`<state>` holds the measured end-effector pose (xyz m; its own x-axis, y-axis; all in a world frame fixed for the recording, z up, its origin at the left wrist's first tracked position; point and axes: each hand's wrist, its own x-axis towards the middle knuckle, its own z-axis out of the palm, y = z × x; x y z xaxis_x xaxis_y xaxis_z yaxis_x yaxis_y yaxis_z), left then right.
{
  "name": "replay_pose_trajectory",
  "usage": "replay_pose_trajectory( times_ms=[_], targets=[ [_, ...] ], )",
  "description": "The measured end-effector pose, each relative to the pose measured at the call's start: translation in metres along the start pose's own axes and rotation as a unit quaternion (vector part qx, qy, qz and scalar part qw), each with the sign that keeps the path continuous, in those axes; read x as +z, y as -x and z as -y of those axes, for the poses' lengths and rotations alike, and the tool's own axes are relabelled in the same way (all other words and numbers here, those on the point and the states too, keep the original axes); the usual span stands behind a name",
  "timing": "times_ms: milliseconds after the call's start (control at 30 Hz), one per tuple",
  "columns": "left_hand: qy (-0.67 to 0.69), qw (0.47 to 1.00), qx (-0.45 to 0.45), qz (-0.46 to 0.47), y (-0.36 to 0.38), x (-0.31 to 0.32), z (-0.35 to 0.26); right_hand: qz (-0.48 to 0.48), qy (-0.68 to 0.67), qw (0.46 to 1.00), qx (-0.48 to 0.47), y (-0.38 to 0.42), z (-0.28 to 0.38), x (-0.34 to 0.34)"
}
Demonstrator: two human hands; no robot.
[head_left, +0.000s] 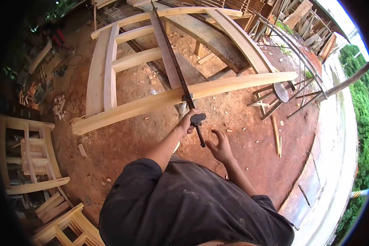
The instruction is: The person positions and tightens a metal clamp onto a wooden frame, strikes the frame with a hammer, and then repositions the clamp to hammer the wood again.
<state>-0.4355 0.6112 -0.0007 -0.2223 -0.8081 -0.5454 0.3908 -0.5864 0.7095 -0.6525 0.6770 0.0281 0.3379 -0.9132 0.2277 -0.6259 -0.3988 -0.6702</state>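
A long dark bar clamp [174, 57] lies across a pale wooden frame [131, 107], its bar running from the far rail to past the near one. One jaw [187, 97] sits against the near rail. My left hand [187, 123] is wrapped round the clamp just on my side of that rail, beside its dark end fitting [198, 118]. To the right of the bar's near end, my right hand [221, 148] is held apart from it, fingers bent and spread, with nothing in them. The left hand's fingertips are partly hidden.
Under the frame stands a wooden workbench [221, 45]. A round-topped stool [280, 92] and thin metal rods [303, 61] are at the right. Other wooden frames [37, 186] rest at the lower left. Wood offcuts [59, 106] lie on the reddish dirt floor [250, 135].
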Motion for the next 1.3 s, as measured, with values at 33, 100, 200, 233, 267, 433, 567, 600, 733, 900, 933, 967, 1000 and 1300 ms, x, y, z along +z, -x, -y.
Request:
replay_pose_trajectory(
  times_ms=[33, 100, 200, 233, 267, 433, 567, 600, 733, 900, 933, 967, 1000, 1300],
  targets=[
    [0.002, 1.000, 0.009, -0.006, 0.000, 0.002, 0.001, 0.035, -0.086, 0.995, 0.044, -0.007, -0.003, 0.013],
    [0.009, 1.000, 0.018, -0.008, 0.000, 0.004, 0.003, 0.068, -0.170, 0.974, 0.131, -0.022, -0.002, 0.037],
    [0.010, 1.000, 0.012, -0.015, 0.003, 0.005, 0.001, 0.130, -0.287, 0.917, 0.243, -0.028, -0.006, 0.058],
    [0.004, 1.000, 0.001, -0.010, 0.003, 0.002, 0.001, 0.146, -0.263, 0.919, 0.256, -0.028, -0.004, 0.055],
    [-0.017, 1.000, 0.000, -0.021, 0.004, 0.000, 0.001, 0.162, -0.240, 0.919, 0.267, -0.029, -0.004, 0.055],
    [-0.257, 0.914, 0.269, -0.160, -0.019, -0.034, -0.014, 0.107, -0.134, 0.958, 0.230, -0.023, 0.005, 0.060],
    [-0.377, 0.845, 0.304, -0.229, -0.023, -0.073, -0.088, 0.058, -0.142, 0.957, 0.246, -0.018, 0.012, 0.059],
    [-0.384, 0.828, 0.330, -0.241, -0.031, -0.081, -0.105, 0.048, -0.142, 0.956, 0.254, -0.018, 0.012, 0.061],
    [-0.386, 0.814, 0.380, -0.210, -0.080, -0.108, -0.148, 0.037, -0.087, 0.954, 0.283, -0.022, 0.024, 0.075],
    [-0.441, 0.771, 0.460, -0.017, -0.076, -0.055, -0.162, -0.010, -0.065, 0.910, 0.410, -0.033, 0.047, 0.062],
    [-0.440, 0.773, 0.457, 0.027, -0.074, -0.041, -0.153, -0.036, -0.061, 0.902, 0.425, -0.035, 0.049, 0.061],
    [-0.447, 0.764, 0.456, 0.094, -0.080, -0.032, -0.141, -0.031, -0.043, 0.903, 0.427, -0.036, 0.052, 0.060],
    [-0.481, 0.698, 0.500, 0.177, -0.078, -0.024, -0.133, -0.021, -0.026, 0.903, 0.429, -0.037, 0.055, 0.060],
    [-0.715, 0.520, 0.282, 0.373, -0.056, 0.019, -0.122, -0.205, 0.262, 0.833, 0.443, -0.032, 0.076, 0.112]
  ],
)
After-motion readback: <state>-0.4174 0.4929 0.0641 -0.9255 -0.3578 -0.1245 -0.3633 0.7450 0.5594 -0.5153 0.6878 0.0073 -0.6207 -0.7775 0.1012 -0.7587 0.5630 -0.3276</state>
